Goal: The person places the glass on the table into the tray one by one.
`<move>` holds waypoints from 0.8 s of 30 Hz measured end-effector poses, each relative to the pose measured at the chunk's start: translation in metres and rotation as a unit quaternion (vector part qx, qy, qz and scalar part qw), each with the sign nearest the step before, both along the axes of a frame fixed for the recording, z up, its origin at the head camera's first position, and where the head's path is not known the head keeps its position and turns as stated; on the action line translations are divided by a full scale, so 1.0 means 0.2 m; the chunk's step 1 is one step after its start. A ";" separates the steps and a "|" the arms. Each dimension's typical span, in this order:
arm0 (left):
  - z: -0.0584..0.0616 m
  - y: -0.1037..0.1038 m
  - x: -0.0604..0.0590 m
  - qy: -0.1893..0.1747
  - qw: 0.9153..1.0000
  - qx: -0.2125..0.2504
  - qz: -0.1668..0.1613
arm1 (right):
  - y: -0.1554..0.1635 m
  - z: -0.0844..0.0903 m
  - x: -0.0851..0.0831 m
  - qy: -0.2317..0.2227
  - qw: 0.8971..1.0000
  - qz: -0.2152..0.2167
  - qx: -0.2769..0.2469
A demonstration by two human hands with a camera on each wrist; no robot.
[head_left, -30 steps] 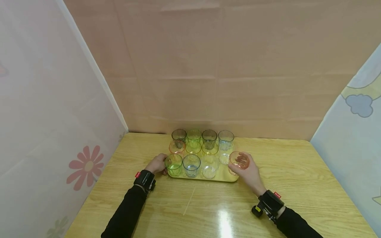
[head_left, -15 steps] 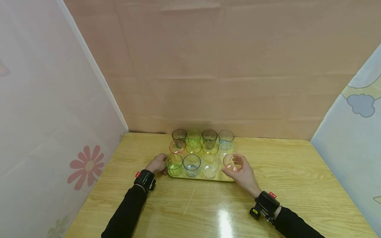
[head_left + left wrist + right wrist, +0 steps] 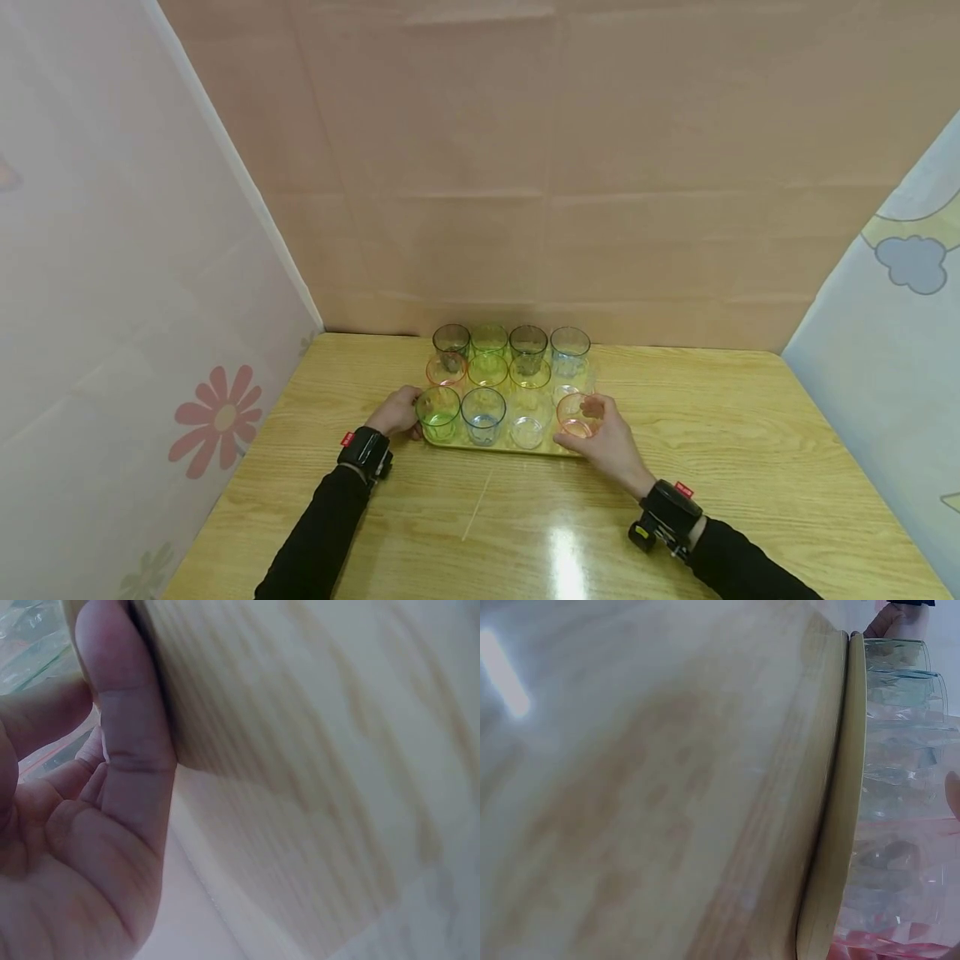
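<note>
My right hand holds a pale orange glass upright at the front right corner of the yellow tray, thumb at its near side and fingers at its far side. In the right wrist view this glass shows a pinkish rim and stands close over the tray. My left hand grips the tray's left edge beside a green glass; its fingers show along the edge in the left wrist view. A blue glass and a clear glass complete the front row.
Behind the front row stand orange, yellow and clear glasses. The back row has dark, green and light blue ones. A brown backdrop rises behind the wooden table.
My right hand has brought the orange glass left and down, from beyond the tray's right side into its front right corner. My left hand has stayed at the tray's edge.
</note>
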State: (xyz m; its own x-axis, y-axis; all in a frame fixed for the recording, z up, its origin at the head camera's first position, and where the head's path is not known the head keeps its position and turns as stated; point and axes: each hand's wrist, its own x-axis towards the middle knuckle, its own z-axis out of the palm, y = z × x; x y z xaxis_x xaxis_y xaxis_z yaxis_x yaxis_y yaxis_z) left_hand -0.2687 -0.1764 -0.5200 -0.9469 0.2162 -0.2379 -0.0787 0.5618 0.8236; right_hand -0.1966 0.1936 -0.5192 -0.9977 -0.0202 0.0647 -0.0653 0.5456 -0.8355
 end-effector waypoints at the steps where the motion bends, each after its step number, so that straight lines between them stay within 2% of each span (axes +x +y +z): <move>1: 0.00 0.00 0.00 0.001 1.000 -0.001 0.002 | 0.00 0.00 0.00 -0.001 1.000 -0.001 0.005; 15: -0.01 0.00 -0.01 -0.004 1.000 -0.001 0.009 | 0.01 0.00 -0.01 -0.003 0.999 0.000 0.034; 20: -0.01 -0.02 -0.02 -0.016 1.000 0.017 0.002 | 0.02 0.01 0.00 -0.013 0.999 0.003 0.030; 24: -0.01 -0.05 -0.02 -0.033 0.999 0.036 -0.007 | 0.04 0.03 0.00 -0.003 0.999 0.007 0.035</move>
